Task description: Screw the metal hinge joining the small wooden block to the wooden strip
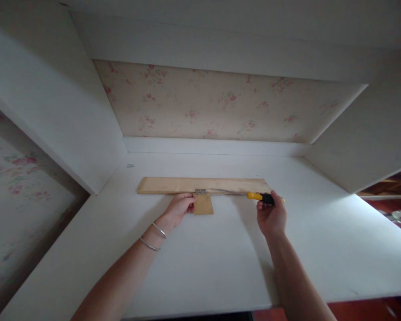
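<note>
A long pale wooden board (173, 184) lies crosswise on the white desk. A small metal hinge (201, 191) sits at the board's near edge, with a small wooden piece (203, 205) extending from it toward me. My left hand (180, 208), with two bangles at the wrist, pinches the left side of that small piece. In my right hand (272, 215) is a screwdriver (255, 196) with a yellow and black handle. Its long shaft points left along the board, the tip close to the hinge; whether it touches cannot be made out.
Two tiny metal pieces, perhaps screws (130, 165), lie at the back left of the white desk (214, 267). White side panels (70, 89) and an overhead panel (220, 44) enclose the space. Floral wallpaper (200, 102) covers the back.
</note>
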{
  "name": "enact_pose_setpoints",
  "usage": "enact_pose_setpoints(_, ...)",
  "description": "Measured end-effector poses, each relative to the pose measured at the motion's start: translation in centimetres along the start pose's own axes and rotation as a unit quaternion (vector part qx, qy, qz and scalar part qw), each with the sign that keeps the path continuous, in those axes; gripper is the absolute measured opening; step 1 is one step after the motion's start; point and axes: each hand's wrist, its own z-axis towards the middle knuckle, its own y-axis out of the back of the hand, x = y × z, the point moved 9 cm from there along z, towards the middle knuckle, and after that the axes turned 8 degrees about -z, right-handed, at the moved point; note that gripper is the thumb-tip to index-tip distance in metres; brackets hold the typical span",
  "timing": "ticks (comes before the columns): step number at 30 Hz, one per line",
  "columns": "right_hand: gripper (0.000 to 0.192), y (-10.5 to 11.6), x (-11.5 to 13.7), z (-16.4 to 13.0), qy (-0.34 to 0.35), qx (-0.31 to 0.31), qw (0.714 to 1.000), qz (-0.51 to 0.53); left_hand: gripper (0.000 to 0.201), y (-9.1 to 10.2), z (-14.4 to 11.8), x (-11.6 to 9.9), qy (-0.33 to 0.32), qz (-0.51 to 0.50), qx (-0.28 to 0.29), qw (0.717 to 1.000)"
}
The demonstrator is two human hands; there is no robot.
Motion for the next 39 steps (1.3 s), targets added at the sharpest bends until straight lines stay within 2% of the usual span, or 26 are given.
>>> enact_pose_setpoints(4,0.021,-1.4,1.9,-0.7,0.066,-0.004,0.998,-0.009,0.016,-0.3,0.2,-0.3,-0.002,0.009,0.011,1.000)
enact_pose_setpoints(10,0.027,-7.1,4.5,-2.1,0.162,0.050,0.983,-0.071,0.014,0.4,0.5,0.0,0.004,0.031,-0.026,0.999)
enact_pose_setpoints(14,0.031,-10.3,4.4,-2.3,0.188,0.082,0.973,-0.110,0.016,0.5,0.5,0.1,0.006,0.044,-0.028,0.999)
enact_pose_setpoints(19,0.031,-13.2,3.6,-2.7,0.202,0.123,0.959,-0.156,0.016,0.4,0.1,-0.5,-0.007,0.053,-0.026,0.998)
enact_pose_setpoints(23,0.027,-14.8,3.6,-3.3,0.220,0.158,0.944,-0.190,0.013,0.3,0.0,-0.6,-0.007,0.052,-0.038,0.998)
enact_pose_setpoints(29,0.026,-16.5,5.0,-3.7,0.251,0.161,0.930,-0.216,0.012,0.5,0.5,-0.3,0.002,0.056,-0.046,0.997)
enact_pose_setpoints(33,0.025,-18.2,4.8,-4.1,0.246,0.194,0.920,-0.236,0.014,0.4,0.4,-0.4,0.002,0.062,-0.044,0.997)
enact_pose_setpoints(39,0.022,-18.5,4.5,-4.7,0.255,0.198,0.911,-0.255,0.014,0.0,0.2,-0.9,0.004,0.054,-0.036,0.998)
